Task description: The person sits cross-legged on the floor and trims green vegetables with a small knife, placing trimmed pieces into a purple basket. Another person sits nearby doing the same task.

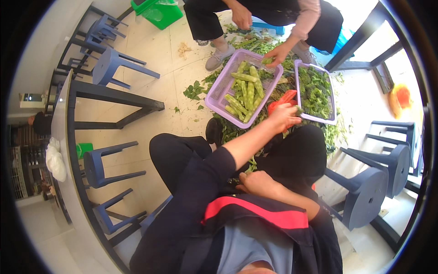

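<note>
My left hand (284,117) reaches across my knees to the near left rim of a lilac plastic basket (297,89) filled with broccoli florets (314,89). A small green vegetable piece (298,110), probably a broccoli floret, is at its fingertips. Just behind that hand lies a red plastic bag (286,97). Low in my lap, my right hand (259,181) is curled beside some leafy greens (252,165); its grip is hidden. A larger lilac basket (213,101) holds peeled green stalks (247,89) and stands left of the broccoli basket.
Opposite me sits a person, one hand (242,16) on a blue handle, the other (278,54) holding a green piece over the larger basket. Leaf trimmings (195,90) litter the floor. Blue-grey stools (366,198) and tables (116,89) flank me. A green bin (160,13) stands far left.
</note>
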